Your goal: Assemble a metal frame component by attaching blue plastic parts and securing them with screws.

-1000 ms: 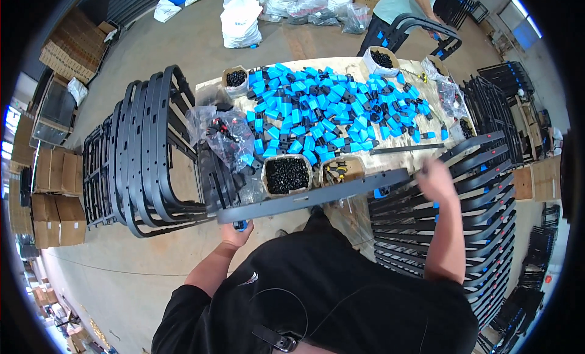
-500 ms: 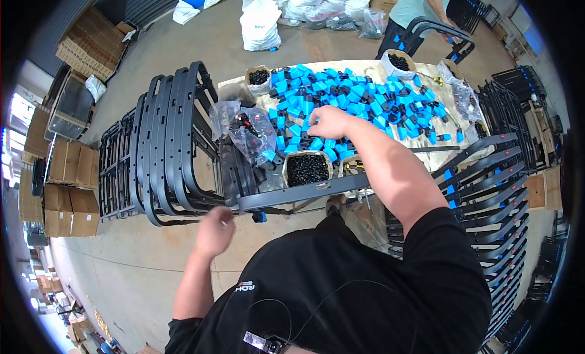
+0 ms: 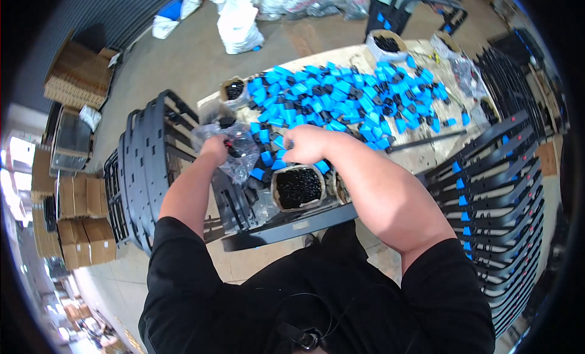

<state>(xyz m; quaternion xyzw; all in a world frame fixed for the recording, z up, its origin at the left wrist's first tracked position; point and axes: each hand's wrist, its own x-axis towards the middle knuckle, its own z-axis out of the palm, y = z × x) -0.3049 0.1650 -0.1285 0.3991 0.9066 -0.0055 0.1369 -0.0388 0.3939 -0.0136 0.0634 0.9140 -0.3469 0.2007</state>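
My left hand (image 3: pixel 214 150) grips the edge of a clear plastic bag (image 3: pixel 239 154) of small black parts at the table's left end. My right hand (image 3: pixel 308 144) is curled beside it, and a blue plastic piece (image 3: pixel 278 141) shows at its fingertips. A wide pile of blue plastic pieces (image 3: pixel 353 98) covers the table beyond both hands. Just in front of my right hand stands a round tub of black screws (image 3: pixel 298 187). A long black metal bar (image 3: pixel 286 227) lies across the table's near edge, close to my body.
Black metal frames stand stacked to the left (image 3: pixel 146 171) and to the right (image 3: pixel 493 195) of the table. More tubs of black parts (image 3: pixel 385 44) sit at the far side. Cardboard boxes (image 3: pixel 79 220) line the left floor; white sacks (image 3: pixel 236 26) lie beyond the table.
My left hand has come up from below the bar to the plastic bag. My right hand has drawn back from the blue pile toward the left hand.
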